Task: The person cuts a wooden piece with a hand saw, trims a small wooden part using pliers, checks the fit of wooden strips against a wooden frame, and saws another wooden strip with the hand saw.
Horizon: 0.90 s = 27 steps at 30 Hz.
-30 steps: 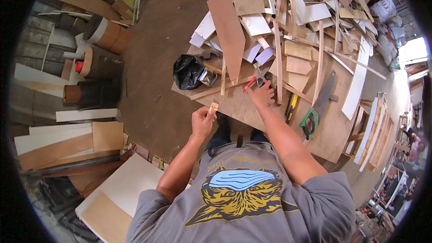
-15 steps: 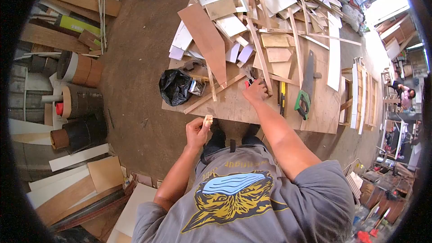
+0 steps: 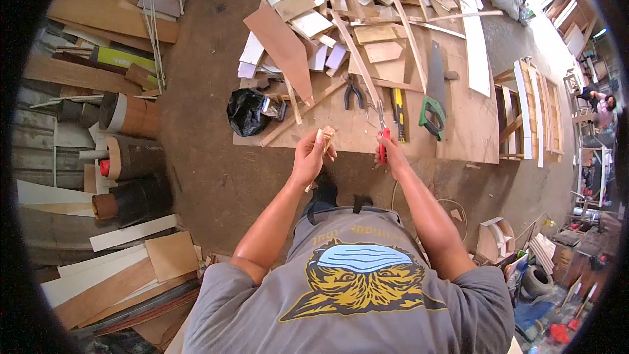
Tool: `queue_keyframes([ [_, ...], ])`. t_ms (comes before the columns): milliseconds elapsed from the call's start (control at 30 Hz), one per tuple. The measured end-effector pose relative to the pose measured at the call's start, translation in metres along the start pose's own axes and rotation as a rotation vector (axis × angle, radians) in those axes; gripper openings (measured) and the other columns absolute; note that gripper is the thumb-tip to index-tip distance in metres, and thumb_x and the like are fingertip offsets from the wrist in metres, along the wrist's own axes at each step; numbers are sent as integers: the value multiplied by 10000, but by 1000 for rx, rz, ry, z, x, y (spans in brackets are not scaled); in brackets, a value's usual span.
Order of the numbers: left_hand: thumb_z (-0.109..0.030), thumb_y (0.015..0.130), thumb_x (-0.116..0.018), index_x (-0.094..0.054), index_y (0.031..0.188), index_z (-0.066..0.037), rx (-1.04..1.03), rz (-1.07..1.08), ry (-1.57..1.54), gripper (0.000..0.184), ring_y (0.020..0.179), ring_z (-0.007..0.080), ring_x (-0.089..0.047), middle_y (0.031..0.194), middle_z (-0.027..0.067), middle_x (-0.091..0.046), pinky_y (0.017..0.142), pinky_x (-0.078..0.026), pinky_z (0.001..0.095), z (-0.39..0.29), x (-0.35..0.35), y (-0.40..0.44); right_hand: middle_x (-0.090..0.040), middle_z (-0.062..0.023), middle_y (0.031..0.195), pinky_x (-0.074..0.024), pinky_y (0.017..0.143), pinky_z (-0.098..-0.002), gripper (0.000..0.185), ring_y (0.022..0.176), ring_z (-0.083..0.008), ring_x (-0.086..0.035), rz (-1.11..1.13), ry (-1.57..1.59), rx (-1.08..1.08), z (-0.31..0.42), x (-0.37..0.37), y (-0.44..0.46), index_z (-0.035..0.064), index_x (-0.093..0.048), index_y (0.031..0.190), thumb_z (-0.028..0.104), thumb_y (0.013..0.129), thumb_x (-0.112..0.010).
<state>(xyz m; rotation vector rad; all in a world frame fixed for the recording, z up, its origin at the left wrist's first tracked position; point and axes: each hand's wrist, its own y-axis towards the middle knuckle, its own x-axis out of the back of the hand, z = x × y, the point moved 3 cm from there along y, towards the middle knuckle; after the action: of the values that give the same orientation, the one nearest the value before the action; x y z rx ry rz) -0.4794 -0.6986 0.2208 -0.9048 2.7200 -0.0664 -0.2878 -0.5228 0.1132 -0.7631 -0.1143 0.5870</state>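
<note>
My left hand is closed around a small light wood piece, whose end shows above the fingers. A thin pale strip pokes out below this hand. Held in my right hand are red-handled scissors, blades pointing away over the board's near edge. Dark-handled pliers lie on the plywood board just beyond. To the right of them are a yellow-and-black utility knife or similar tool and a green-handled handsaw.
Offcuts pile up across the far part of the board. A black plastic bag sits at its left. Rolls of sheet material stand left, a wooden frame right. Another person is far right.
My right hand has come back from the board toward me, now with the red-handled scissors in it. My left hand has shifted up and right with the wood piece. The view has moved.
</note>
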Motion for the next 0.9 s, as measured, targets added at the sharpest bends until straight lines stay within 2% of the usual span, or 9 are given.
queue_keyframes([
  [67, -390, 1088, -474, -672, 1122, -13, -47, 42, 15, 427, 650, 103, -579, 792, 54, -666, 606, -464, 260, -3, -28, -12, -639, -39, 885, -521, 684, -292, 290, 756, -159, -636, 39, -5, 26, -14, 29, -25, 73, -558, 1157, 116, 885, -649],
  [167, -366, 1093, -468, -625, 1239, -24, -155, 140, 6, 403, 649, 103, -581, 822, 70, -669, 603, -467, 256, -4, -72, -34, -640, -26, 916, -495, 725, -286, 370, 801, -145, -626, 82, -71, 186, -32, 70, -62, 71, -561, 1191, 30, 843, -680],
  [267, -353, 1095, -466, -589, 1274, -35, -60, 177, 38, 386, 634, 101, -573, 869, 87, -668, 586, -458, 240, -16, -103, -63, -613, 14, 901, -473, 752, -285, 380, 838, -98, -592, 101, -117, 196, -30, 95, -113, 74, -572, 1163, 27, 821, -729],
  [367, -353, 1100, -449, -575, 1226, -42, -144, 185, 50, 358, 600, 85, -542, 890, 89, -662, 562, -442, 222, -3, -122, -82, -601, 19, 888, -475, 756, -278, 382, 813, -98, -576, 64, -228, 290, -42, 113, -141, 67, -588, 1179, 23, 825, -725],
  [467, -452, 1087, -427, -576, 1122, -49, -113, 124, 64, 431, 628, 96, -546, 829, 89, -614, 558, -463, 240, -13, -139, -103, -604, 2, 892, -483, 795, -283, 416, 839, -111, -582, 156, -286, 348, -46, 123, -167, 53, -590, 1198, 47, 810, -739],
  [567, -449, 1091, -416, -557, 1053, -62, -99, 69, 82, 414, 579, 71, -490, 776, 50, -561, 503, -413, 217, -16, -145, -120, -645, -49, 941, -496, 852, -315, 485, 904, -161, -620, 136, -364, 464, -54, 127, -184, 33, -577, 1225, 90, 781, -765],
  [667, -439, 1095, -411, -555, 1034, -73, -117, 73, 111, 398, 541, 53, -446, 739, 9, -518, 449, -359, 205, -18, -142, -131, -674, -102, 1017, -496, 903, -340, 567, 965, -213, -639, 73, -512, 557, -47, 125, -210, 19, -563, 1258, 133, 753, -791],
  [767, -429, 1096, -415, -554, 1017, -83, -138, 73, 112, 381, 522, 43, -411, 715, -17, -502, 423, -330, 199, -24, -132, -139, -679, -133, 1068, -493, 925, -355, 584, 998, -244, -643, 43, -530, 582, -47, 117, -231, 16, -559, 1269, 148, 752, -795],
  [900, -427, 1095, -424, -553, 1033, -73, -93, 46, 64, 382, 517, 38, -400, 699, -29, -482, 424, -314, 188, -45, -108, -155, -672, -141, 1069, -494, 928, -356, 566, 1007, -243, -646, 14, -513, 611, -41, 85, -260, 17, -563, 1255, 143, 755, -795],
])
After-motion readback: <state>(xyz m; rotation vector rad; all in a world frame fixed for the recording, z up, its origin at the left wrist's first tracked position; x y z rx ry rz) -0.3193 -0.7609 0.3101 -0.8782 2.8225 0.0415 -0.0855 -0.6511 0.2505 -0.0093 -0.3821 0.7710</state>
